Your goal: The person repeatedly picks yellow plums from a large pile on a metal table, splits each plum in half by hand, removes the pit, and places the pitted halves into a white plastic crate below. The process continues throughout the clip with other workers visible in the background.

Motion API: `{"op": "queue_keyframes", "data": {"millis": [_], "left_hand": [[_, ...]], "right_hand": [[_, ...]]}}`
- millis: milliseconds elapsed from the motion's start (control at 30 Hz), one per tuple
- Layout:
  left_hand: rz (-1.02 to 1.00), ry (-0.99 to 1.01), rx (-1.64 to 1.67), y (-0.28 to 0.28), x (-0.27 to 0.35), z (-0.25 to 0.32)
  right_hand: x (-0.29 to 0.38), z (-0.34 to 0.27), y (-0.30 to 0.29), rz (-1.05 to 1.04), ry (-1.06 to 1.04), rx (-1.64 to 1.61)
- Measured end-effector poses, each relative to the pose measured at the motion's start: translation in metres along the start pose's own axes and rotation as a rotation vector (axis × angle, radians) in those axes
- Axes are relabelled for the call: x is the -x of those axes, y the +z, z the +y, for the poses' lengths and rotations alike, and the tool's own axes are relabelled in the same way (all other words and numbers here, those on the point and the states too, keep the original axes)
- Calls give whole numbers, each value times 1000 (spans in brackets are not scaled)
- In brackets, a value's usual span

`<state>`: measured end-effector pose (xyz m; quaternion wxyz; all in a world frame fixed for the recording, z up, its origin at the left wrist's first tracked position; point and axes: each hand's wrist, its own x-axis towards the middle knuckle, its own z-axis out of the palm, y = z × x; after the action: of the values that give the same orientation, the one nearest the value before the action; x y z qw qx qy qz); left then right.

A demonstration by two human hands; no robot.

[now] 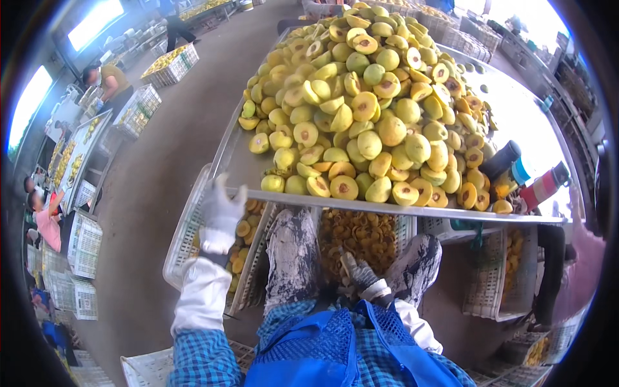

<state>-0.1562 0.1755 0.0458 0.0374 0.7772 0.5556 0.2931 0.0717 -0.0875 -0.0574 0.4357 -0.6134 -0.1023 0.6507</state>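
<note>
My left hand (223, 208), in a whitish glove, has its thumb and fingers apart. It is empty, beside the near left corner of the metal table and above a white plastic crate (187, 227) holding cut fruit. My right hand (363, 276), in a grey knit glove, is low between my knees. It is closed around a small slim tool (345, 259), its type too blurred to tell. Beneath the table edge, a crate of brownish fruit pieces (358, 237) lies just beyond this hand. A large heap of yellow-green peaches (367, 106), many halved with pits showing, covers much of the table (237, 169).
The table's raised metal rim (387, 207) runs above my knees. At its right stand a dark bottle (501, 159) and a red flask (544, 186), both tilted. Another crate (483, 280) is at lower right, near a person in pink (580, 271). Other people work at left.
</note>
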Motion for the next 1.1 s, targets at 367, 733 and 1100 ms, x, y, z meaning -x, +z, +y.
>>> {"op": "queue_keyframes", "data": {"millis": [367,733,1100], "left_hand": [[-531,19,151,79,-96,55],[-646,-364,1796,37,37,142],[-679,-415,1912,66,96,188]], "right_hand": [[6,-10,-2,-47,-172,109],[53,-93,11,228,-1096,540],[43,-65,7,356,-1009,519]]}}
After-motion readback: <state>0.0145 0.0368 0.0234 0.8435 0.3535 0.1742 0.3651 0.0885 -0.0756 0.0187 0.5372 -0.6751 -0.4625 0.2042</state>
